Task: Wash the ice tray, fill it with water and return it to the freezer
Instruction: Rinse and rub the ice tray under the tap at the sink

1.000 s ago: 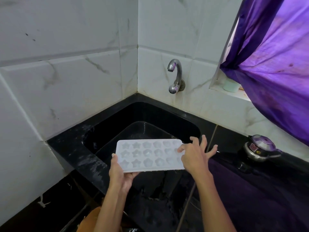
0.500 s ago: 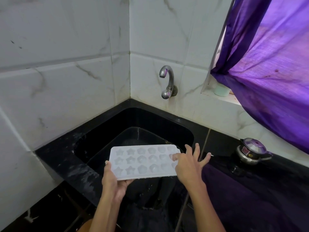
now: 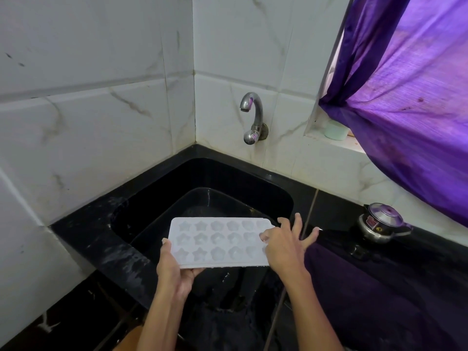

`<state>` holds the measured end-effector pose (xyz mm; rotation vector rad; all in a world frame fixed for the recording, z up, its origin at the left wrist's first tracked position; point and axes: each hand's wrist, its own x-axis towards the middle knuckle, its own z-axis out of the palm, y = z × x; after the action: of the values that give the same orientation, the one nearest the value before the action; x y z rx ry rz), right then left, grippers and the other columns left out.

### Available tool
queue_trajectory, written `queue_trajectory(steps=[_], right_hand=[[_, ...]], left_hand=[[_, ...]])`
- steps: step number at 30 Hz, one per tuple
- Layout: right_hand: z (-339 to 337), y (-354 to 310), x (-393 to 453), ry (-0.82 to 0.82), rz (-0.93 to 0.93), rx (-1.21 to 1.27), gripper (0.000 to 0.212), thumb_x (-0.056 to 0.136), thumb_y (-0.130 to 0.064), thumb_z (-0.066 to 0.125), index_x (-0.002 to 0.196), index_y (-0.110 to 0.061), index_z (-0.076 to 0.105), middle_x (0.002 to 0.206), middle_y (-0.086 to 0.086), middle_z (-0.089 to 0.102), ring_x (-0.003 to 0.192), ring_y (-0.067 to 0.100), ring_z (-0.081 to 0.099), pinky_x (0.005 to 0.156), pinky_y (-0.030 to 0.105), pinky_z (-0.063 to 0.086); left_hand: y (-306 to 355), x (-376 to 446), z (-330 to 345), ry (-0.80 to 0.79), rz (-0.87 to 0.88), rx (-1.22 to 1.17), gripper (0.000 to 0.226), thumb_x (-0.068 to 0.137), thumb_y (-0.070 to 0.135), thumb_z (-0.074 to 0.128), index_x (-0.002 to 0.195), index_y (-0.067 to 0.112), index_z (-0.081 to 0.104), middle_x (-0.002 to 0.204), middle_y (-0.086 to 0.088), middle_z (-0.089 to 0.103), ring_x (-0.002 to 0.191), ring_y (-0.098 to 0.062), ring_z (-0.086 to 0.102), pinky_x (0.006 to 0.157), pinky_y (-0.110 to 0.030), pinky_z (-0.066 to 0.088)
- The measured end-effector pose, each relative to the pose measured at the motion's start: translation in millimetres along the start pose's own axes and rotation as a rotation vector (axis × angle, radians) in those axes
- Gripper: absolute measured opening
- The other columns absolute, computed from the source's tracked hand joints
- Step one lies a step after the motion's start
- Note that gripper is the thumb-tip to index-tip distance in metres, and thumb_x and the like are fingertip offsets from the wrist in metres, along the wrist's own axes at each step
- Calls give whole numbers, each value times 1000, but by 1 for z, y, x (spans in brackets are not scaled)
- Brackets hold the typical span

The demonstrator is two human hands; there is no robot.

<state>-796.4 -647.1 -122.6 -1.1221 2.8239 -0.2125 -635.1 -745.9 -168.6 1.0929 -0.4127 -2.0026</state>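
A black stone worktop (image 3: 83, 239) wraps a deep black sink (image 3: 276, 196) set in the tiled corner. At about one o'clock from the sink a steel tap (image 3: 252, 115) juts from the wall, with no water running. Over the sink's near edge, at six o'clock, the white ice tray (image 3: 217, 240) is held level, star and flower moulds facing up. The left hand (image 3: 174, 268) grips its left end from beneath, thumb on the rim. The right hand (image 3: 283, 245) touches the right end with spread, straight fingers (image 3: 296, 224). The washing step seems barely begun; next the tap needs opening, which calls for freeing the right hand.
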Motion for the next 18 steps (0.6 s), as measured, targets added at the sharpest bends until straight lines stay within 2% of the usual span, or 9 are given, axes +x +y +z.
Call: queue_trajectory(steps=[1, 3, 5, 8, 14, 18], right_hand=[[0, 2, 1, -3, 6, 8, 26, 85, -9, 59, 87, -33, 68, 152, 2, 29, 147, 32, -7, 108, 68, -11], [0, 4, 2, 14, 7, 28, 24, 88, -11, 57, 97, -31, 67, 151, 2, 29, 148, 32, -7, 109, 67, -11], [1, 4, 2, 72, -7, 57, 33, 87, -4, 55, 108, -29, 61, 150, 3, 29, 148, 31, -6, 110, 67, -10], [3, 0, 1, 110, -67, 112, 54, 74, 12, 47, 107, -31, 57, 147, 2, 29, 148, 30, -7, 110, 64, -14], [6, -7, -6, 44, -143, 49, 71, 77, 14, 47, 120, -40, 61, 161, 7, 8, 146, 33, -19, 106, 63, -22], [4, -7, -10, 33, -127, 22, 60, 77, 12, 49, 106, -36, 68, 157, 6, 17, 146, 35, -17, 105, 64, -21]], left_hand=[[0, 0, 0, 3, -3, 0, 40, 100, 47, 35, 103, 13, 56, 104, -14, 66, 96, -35, 63, 66, -52, 51], [-1, 0, -1, 10, -10, -1, 42, 100, 47, 35, 110, 11, 55, 105, -15, 66, 96, -35, 63, 66, -52, 52], [0, 1, -1, 13, -10, 5, 42, 100, 47, 35, 109, 11, 55, 105, -15, 66, 95, -35, 63, 67, -52, 52], [0, 0, 2, 11, -10, 10, 41, 100, 47, 35, 103, 12, 56, 104, -15, 66, 95, -36, 63, 67, -52, 52], [-2, -6, 7, -14, 1, 5, 38, 100, 46, 35, 98, 15, 57, 102, -13, 66, 94, -34, 63, 67, -52, 52], [-2, -8, 7, -18, -2, 8, 37, 100, 46, 36, 96, 15, 56, 102, -13, 66, 93, -34, 63, 68, -55, 51]])
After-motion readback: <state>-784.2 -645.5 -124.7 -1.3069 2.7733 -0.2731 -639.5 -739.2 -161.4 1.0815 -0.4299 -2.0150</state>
